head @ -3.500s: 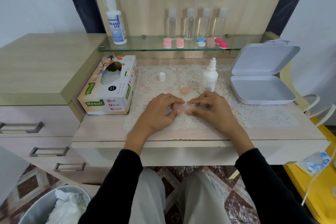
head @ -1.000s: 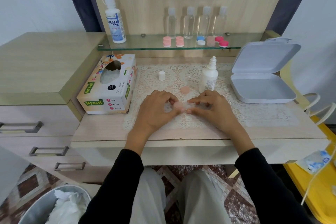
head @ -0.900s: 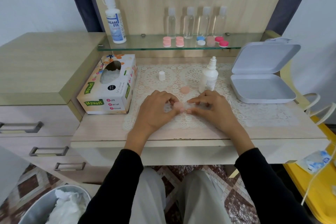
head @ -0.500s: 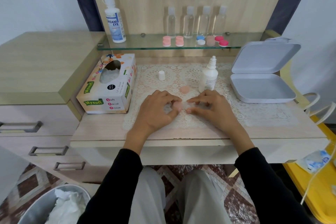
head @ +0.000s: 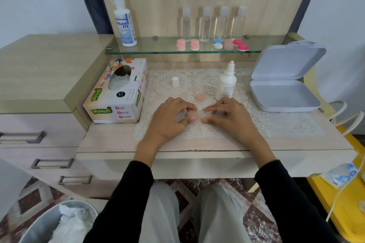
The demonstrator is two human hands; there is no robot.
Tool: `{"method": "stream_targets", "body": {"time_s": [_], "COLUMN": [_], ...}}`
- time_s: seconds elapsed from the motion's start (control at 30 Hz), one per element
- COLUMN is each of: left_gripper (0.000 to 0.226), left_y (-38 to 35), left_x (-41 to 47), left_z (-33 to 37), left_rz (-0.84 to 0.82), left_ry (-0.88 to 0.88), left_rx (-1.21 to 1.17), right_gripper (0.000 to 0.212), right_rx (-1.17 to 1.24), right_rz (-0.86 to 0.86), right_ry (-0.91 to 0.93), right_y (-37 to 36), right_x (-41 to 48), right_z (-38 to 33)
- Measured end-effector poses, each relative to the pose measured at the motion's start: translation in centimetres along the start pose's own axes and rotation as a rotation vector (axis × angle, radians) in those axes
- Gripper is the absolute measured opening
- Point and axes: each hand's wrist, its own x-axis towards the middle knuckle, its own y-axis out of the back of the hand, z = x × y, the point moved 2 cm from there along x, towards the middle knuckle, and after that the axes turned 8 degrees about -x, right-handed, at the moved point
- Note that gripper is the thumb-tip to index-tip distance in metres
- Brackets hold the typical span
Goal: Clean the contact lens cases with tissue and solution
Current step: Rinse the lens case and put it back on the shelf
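My left hand [head: 169, 119] holds a small pale pink lens case [head: 192, 115] at its fingertips, low over the lace mat [head: 276, 122]. My right hand [head: 229, 117] faces it, with index finger and thumb pinching a small whitish bit of tissue [head: 204, 114] just right of the case. The tissue is hard to tell from the lace. A loose pink cap [head: 200, 97] lies on the mat behind the hands. The uncapped white solution bottle [head: 226, 83] stands behind my right hand. Its white cap [head: 175, 81] stands to the left.
A tissue box [head: 118, 94] sits left of the mat and an open white box [head: 284, 92] to the right. The glass shelf [head: 154, 47] carries a large solution bottle [head: 124, 21], clear bottles and several coloured lens cases [head: 217, 44]. A bin [head: 39, 225] with used tissue stands bottom left.
Both hands stay in the same spot over the mat. My right fingertips have drawn slightly away from the case, leaving a small gap.
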Motion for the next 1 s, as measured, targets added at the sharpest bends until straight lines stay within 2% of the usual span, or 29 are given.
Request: {"method": "stream_targets", "body": {"time_s": [0.27,0.63,1.0], "left_gripper": [0.034,0.022,0.024], "left_y": [0.18,-0.06,-0.04], "left_x": [-0.05,0.25,0.22], "left_z": [0.32,0.08,-0.36], "left_rz": [0.075,0.049,0.073], "left_ry": [0.046,0.027,0.031], "left_rx": [0.023,-0.005,-0.096], "right_gripper": [0.031,0.032,0.025], "right_rx": [-0.008,-0.004,0.068], "right_rz": [0.003,-0.012,-0.015], "right_ry": [-0.002,-0.016,-0.088], "right_y": [-0.04,-0.04,0.18], "right_x": [0.01,0.10,0.40], "right_z": [0.08,0.00,-0.25]}}
